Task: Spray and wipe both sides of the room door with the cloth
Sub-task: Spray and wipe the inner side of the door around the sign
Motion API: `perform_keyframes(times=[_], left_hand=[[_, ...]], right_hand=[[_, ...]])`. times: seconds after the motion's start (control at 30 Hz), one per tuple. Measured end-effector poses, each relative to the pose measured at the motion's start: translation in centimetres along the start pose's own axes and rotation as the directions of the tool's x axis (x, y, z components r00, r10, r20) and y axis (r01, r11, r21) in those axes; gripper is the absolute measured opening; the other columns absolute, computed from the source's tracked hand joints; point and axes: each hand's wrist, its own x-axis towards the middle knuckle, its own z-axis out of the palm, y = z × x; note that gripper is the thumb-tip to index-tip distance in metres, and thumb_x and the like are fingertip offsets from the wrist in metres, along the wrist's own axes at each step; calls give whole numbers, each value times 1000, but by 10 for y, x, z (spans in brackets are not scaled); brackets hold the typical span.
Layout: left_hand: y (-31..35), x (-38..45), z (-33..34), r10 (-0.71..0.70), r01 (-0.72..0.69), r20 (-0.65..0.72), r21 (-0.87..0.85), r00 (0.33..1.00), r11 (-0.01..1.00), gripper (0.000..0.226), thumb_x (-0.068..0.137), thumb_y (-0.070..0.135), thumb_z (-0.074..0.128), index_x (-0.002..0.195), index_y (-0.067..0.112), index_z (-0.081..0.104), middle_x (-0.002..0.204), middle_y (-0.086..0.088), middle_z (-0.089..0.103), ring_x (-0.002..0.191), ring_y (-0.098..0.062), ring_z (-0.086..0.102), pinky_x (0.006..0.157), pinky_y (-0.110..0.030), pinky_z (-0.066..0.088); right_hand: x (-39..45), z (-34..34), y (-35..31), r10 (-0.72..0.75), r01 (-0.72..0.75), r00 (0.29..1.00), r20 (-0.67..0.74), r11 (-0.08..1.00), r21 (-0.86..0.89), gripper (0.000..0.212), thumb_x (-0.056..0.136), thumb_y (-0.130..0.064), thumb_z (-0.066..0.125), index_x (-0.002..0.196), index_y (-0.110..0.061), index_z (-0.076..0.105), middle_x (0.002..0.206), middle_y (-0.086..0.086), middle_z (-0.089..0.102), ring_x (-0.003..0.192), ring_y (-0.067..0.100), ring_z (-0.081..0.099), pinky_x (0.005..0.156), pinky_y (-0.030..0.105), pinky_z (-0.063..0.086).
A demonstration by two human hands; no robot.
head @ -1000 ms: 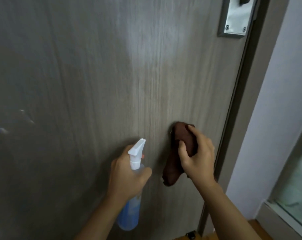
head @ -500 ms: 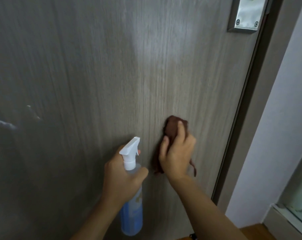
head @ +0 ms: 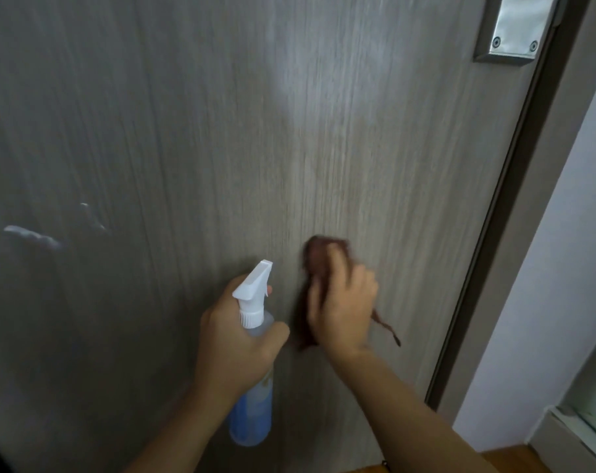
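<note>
We stand close to the grey wood-grain door [head: 187, 131], which fills most of our view. Our right hand [head: 340, 312] presses a dark brown cloth [head: 318, 254] against the door's lower middle, fingers curled over the bunched fabric; the hand is blurred, so we cannot tell the exact lie of each finger. A loose end of the cloth hangs below the hand. Just beside it, our left hand [head: 235, 343] grips the neck of a spray bottle [head: 253, 397] with a white trigger head, nozzle aimed at the door. A metal handle plate [head: 514, 32] sits at the upper right, by the door frame [head: 494, 233].
</note>
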Motion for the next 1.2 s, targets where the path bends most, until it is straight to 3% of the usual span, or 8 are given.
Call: perform_keyframes(times=[0.1, 0.3, 0.4, 0.53, 0.67, 0.8, 1.03, 1.2], left_hand=[[-2, -6, -3, 4, -4, -28, -18, 1000, 1000, 38, 60, 15, 68, 97, 26, 69, 80, 6, 68, 67, -17, 62, 61, -14, 47], [-30, -15, -49, -37, 40, -69, 39, 997, 998, 37, 66, 4, 78, 87, 32, 66, 70, -2, 62, 51, -9, 53, 50, -14, 42], [-40, -10, -65, -74, 79, -98, 52, 992, 995, 34, 64, 15, 74, 92, 33, 67, 73, 9, 65, 58, -11, 59, 55, -15, 45], [-47, -11, -75, -70, 81, -178, 58, 982, 995, 39, 65, 12, 77, 84, 40, 57, 71, 14, 63, 59, -11, 58, 53, -11, 42], [-60, -23, -88, -107, 113, -143, 35, 984, 993, 47, 70, -10, 78, 97, 26, 69, 77, 0, 65, 58, -13, 59, 54, -11, 44], [-67, -30, -91, -172, 178, -121, 41, 978, 983, 36, 69, 3, 78, 94, 27, 68, 76, 5, 68, 61, -16, 64, 54, -14, 48], [-69, -32, -96, -142, 150, -94, 81, 985, 985, 33, 63, 19, 72, 93, 28, 64, 77, 6, 68, 65, -15, 66, 59, -23, 53], [-72, -37, -105, -143, 149, -143, 29, 979, 988, 47, 72, -1, 79, 93, 37, 62, 78, 11, 69, 62, -9, 65, 54, -15, 50]], right_hand=[[-12, 6, -4, -199, 199, 976, 89, 980, 2, 55, 91, -25, 63, 143, -17, 45, 97, 14, 58, 80, 34, 52, 69, 42, 40], [19, -6, 3, 224, -216, 970, -97, 973, 86, 51, 95, -23, 57, 143, -7, 47, 106, 20, 54, 94, 41, 52, 82, 54, 46], [-7, 12, -37, -18, 18, 1000, 21, 1000, 15, 53, 94, -26, 58, 143, -9, 46, 99, 19, 55, 85, 38, 52, 72, 48, 45], [-32, 25, -60, -297, 303, 942, 159, 953, -13, 54, 88, -22, 66, 139, -13, 50, 93, 14, 55, 79, 34, 50, 68, 42, 34], [-15, 13, -56, -217, 213, 971, 101, 975, 57, 49, 89, -26, 66, 136, -17, 53, 96, 12, 54, 85, 33, 48, 71, 42, 33], [1, 19, -66, -41, 41, 999, -2, 985, 166, 50, 91, -27, 63, 138, -15, 53, 96, 13, 50, 85, 34, 49, 75, 46, 40], [-21, 38, -86, -208, 206, 978, 21, 974, 94, 53, 89, -23, 67, 138, -13, 48, 88, 15, 50, 77, 33, 47, 67, 42, 36], [-26, 40, -94, -158, 157, 987, 8, 985, 68, 51, 92, -24, 66, 138, -10, 48, 87, 15, 50, 76, 33, 47, 67, 43, 38]])
